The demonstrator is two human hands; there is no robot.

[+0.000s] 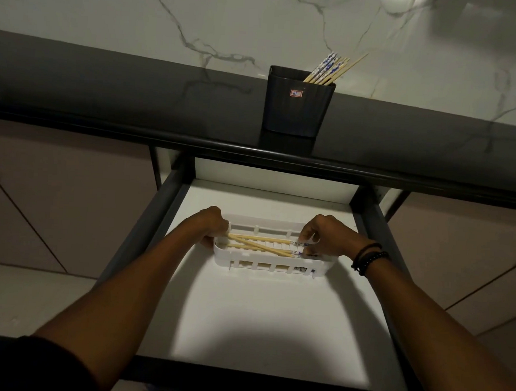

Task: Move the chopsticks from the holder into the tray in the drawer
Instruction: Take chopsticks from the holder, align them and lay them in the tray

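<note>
Holder [297, 107]: dark, ribbed, upright near the front edge of your marble table [110, 23]. It bears one small red-and-white sticker [296, 93]; the print on it is too small to read. Contents: a bundle of chopsticks [329, 70], pale wood with blue-and-white patterned tops, leaning to the right out of the rim.

Drawer [259, 315]: pulled open below the table edge, white floor, dark side walls. Contents: one white slotted tray [265, 263], lying crosswise towards the back.

Tray contents: several tray chopsticks [263, 245] laid lengthwise, patterned ends to the right; one lies slantwise across the others.

Your left hand [212, 225]: at the tray's left end, fingers curled over the plain tips of the tray chopsticks; whether they pinch them cannot be told.

Your right hand [327, 238]: at the tray's right end, fingers closed together on the patterned ends. Dark beaded bracelets [368, 258] sit on that wrist.

Cabinet fronts [56, 199]: plain, either side of the drawer.
</note>
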